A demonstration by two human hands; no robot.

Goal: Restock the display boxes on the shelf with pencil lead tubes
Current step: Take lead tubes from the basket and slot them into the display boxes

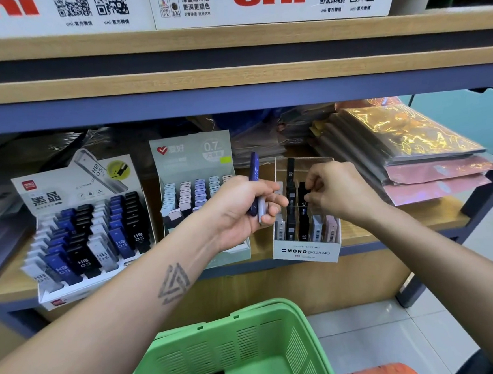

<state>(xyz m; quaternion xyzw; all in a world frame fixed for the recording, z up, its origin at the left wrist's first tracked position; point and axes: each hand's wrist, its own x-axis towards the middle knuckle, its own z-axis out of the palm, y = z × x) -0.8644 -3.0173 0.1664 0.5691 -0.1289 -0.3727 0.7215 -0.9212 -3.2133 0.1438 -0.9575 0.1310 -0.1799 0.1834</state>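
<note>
Fingers [313,183] pinching black tube [302,209]

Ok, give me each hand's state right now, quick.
Left hand: grips two lead tubes, one dark blue, one pale.
Right hand: pinches a black tube over the MONO box.

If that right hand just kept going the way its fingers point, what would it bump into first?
The right hand pinches a black tube over the clear MONO display box, fingers pointing left. Going on, it would probably first meet the black tubes standing in that box, then the left hand. Depth is uncertain.
</note>
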